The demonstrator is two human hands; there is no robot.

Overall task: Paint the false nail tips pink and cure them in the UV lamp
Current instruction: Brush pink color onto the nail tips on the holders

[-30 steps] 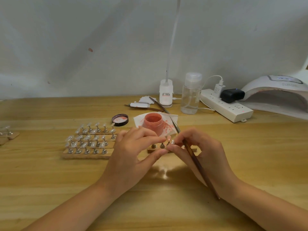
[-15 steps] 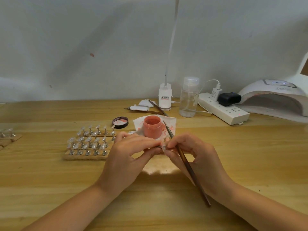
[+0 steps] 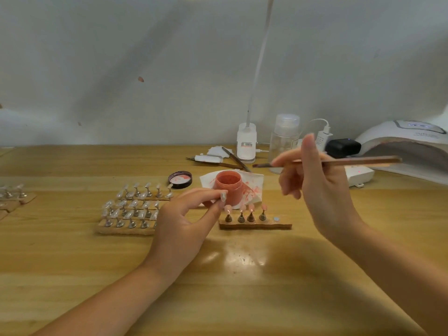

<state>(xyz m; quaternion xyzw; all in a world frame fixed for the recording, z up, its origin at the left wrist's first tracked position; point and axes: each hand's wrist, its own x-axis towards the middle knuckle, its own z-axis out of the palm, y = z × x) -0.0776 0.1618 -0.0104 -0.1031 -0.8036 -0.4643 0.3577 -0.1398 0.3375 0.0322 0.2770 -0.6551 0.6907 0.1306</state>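
Brush (image 3: 339, 162) horizontal, bristles pointing left, pinched by right hand (image 3: 315, 180); left hand (image 3: 184, 221) pinching nail tip (image 3: 223, 196)

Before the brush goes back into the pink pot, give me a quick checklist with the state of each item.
1. Brush held in the right hand: ok.
2. Pink pot uncapped, lid set beside it: ok.
3. Left hand pinches an unpainted nail tip: ok.
4. Free magnet spot on the wooden strip: ok.
5. Four pink tips upright on the strip: ok.
6. Paint on the bristles: cannot tell.
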